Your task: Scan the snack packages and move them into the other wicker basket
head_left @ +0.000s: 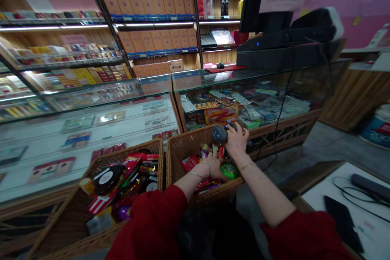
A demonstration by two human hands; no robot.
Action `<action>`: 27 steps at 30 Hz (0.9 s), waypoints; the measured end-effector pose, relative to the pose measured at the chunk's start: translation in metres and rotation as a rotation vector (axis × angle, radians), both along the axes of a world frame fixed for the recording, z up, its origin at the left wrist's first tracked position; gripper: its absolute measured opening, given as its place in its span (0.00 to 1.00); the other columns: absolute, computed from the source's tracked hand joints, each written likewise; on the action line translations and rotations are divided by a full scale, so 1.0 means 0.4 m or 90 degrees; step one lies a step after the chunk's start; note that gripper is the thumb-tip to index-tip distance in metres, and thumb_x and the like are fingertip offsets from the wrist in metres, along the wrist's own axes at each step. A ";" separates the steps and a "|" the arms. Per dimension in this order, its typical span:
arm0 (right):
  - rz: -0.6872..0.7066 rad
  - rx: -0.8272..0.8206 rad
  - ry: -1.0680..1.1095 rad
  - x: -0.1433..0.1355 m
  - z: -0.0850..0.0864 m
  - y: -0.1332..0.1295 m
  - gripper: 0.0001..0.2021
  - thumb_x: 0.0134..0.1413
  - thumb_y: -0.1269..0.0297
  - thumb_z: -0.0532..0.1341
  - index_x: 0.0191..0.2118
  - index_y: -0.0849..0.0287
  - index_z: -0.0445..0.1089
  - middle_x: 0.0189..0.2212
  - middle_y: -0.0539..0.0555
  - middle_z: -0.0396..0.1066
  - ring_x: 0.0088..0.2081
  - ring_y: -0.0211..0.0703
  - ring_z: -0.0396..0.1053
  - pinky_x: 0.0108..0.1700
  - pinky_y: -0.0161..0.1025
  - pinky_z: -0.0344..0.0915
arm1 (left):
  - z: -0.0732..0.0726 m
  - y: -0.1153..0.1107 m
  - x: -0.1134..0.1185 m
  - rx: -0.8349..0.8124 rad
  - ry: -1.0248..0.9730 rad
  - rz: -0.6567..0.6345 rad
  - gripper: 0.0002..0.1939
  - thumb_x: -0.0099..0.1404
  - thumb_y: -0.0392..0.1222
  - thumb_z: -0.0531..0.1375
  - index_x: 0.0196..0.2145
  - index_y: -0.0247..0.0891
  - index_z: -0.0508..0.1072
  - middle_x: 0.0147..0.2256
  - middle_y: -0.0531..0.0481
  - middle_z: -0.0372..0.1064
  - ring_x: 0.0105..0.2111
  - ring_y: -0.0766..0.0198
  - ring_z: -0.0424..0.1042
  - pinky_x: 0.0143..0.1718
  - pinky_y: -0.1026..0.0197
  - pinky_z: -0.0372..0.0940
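Snack packets (189, 163) lie jumbled in a wicker basket (175, 157); the left hand (213, 165) is among them, its grip hidden. At the basket's one o'clock, the right hand (237, 140) is beside a grey device (218, 134); whether its grip is clamped, I cannot tell. Handling looks unfinished, packets lying loose. Beyond, at twelve, an orange box (221, 114) seemingly reads "50", upside down.

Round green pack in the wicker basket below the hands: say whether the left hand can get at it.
Probably yes: the left hand is down inside the wicker basket, right beside the round green pack, and nothing visible lies over it.
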State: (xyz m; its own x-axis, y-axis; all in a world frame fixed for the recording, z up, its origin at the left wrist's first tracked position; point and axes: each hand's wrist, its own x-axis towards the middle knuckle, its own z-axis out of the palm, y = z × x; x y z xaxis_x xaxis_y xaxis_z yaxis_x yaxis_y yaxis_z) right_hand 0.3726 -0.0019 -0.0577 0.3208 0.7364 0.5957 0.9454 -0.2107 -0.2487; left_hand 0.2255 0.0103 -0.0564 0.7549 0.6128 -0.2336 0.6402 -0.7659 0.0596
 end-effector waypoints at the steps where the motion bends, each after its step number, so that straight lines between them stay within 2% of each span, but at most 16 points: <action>1: -0.001 -0.006 0.001 -0.001 0.002 0.000 0.12 0.52 0.71 0.56 0.40 0.57 0.73 0.57 0.55 0.70 0.65 0.54 0.47 0.59 0.56 0.38 | -0.003 0.001 0.003 -0.013 0.007 0.001 0.43 0.46 0.70 0.64 0.56 0.50 0.71 0.56 0.36 0.65 0.57 0.39 0.62 0.57 0.33 0.53; 6: -0.006 -0.004 0.008 -0.002 0.007 0.000 0.12 0.52 0.72 0.55 0.40 0.56 0.73 0.57 0.54 0.70 0.65 0.55 0.48 0.59 0.57 0.40 | -0.021 -0.001 0.013 -0.021 0.010 0.009 0.40 0.48 0.71 0.61 0.54 0.49 0.73 0.57 0.36 0.64 0.58 0.40 0.61 0.56 0.34 0.55; 10: -0.002 -0.003 0.023 -0.001 0.010 -0.002 0.12 0.51 0.70 0.58 0.40 0.56 0.74 0.58 0.55 0.70 0.65 0.56 0.48 0.59 0.57 0.41 | -0.024 -0.005 0.016 0.002 -0.003 0.005 0.39 0.46 0.66 0.66 0.52 0.43 0.73 0.55 0.35 0.65 0.57 0.42 0.63 0.57 0.38 0.56; 13: -0.010 -0.006 0.021 -0.004 0.013 -0.004 0.12 0.50 0.70 0.58 0.41 0.57 0.73 0.58 0.55 0.69 0.65 0.56 0.48 0.59 0.57 0.41 | -0.002 0.002 0.009 0.009 -0.019 -0.009 0.41 0.44 0.63 0.68 0.54 0.43 0.71 0.56 0.37 0.67 0.57 0.41 0.63 0.60 0.36 0.52; 16: -0.023 -0.001 0.023 -0.010 0.016 -0.005 0.12 0.51 0.72 0.56 0.41 0.57 0.74 0.57 0.55 0.70 0.65 0.54 0.49 0.59 0.56 0.41 | 0.044 0.022 -0.011 -0.027 -0.018 -0.012 0.43 0.44 0.63 0.68 0.56 0.45 0.66 0.55 0.41 0.69 0.58 0.41 0.63 0.62 0.28 0.45; 19: -0.022 0.019 0.033 -0.014 0.014 -0.006 0.13 0.51 0.73 0.56 0.40 0.57 0.74 0.57 0.55 0.70 0.65 0.54 0.50 0.60 0.55 0.42 | 0.094 0.049 -0.052 -0.027 -0.038 0.016 0.43 0.45 0.62 0.68 0.57 0.47 0.63 0.55 0.44 0.70 0.57 0.43 0.65 0.60 0.22 0.39; 21: -0.015 0.033 0.041 -0.015 0.011 -0.006 0.13 0.50 0.73 0.57 0.40 0.57 0.74 0.57 0.54 0.71 0.65 0.53 0.51 0.59 0.55 0.42 | 0.119 0.068 -0.094 0.022 -0.086 0.042 0.43 0.45 0.61 0.68 0.57 0.47 0.63 0.56 0.44 0.69 0.57 0.43 0.65 0.60 0.21 0.37; 24: 0.002 0.040 0.044 -0.020 0.011 -0.010 0.12 0.51 0.71 0.57 0.41 0.56 0.74 0.56 0.53 0.71 0.65 0.53 0.51 0.59 0.55 0.43 | 0.138 0.092 -0.169 0.144 -0.161 0.090 0.41 0.47 0.58 0.69 0.57 0.46 0.64 0.54 0.44 0.71 0.57 0.44 0.64 0.63 0.25 0.33; 27: 0.023 0.040 0.028 -0.032 0.026 -0.016 0.12 0.50 0.72 0.57 0.40 0.56 0.74 0.56 0.53 0.71 0.65 0.53 0.51 0.59 0.55 0.42 | 0.140 0.110 -0.237 0.255 -0.206 0.149 0.40 0.49 0.56 0.69 0.58 0.44 0.64 0.54 0.43 0.71 0.57 0.45 0.63 0.65 0.28 0.31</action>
State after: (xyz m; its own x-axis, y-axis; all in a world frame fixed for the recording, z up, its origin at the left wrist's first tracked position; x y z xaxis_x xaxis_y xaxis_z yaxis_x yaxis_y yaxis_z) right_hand 0.3597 -0.0083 -0.0475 0.3218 0.7096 0.6268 0.9400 -0.1600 -0.3015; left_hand 0.1307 0.0543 -0.0003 0.5825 0.7655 0.2732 0.7931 -0.6089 0.0151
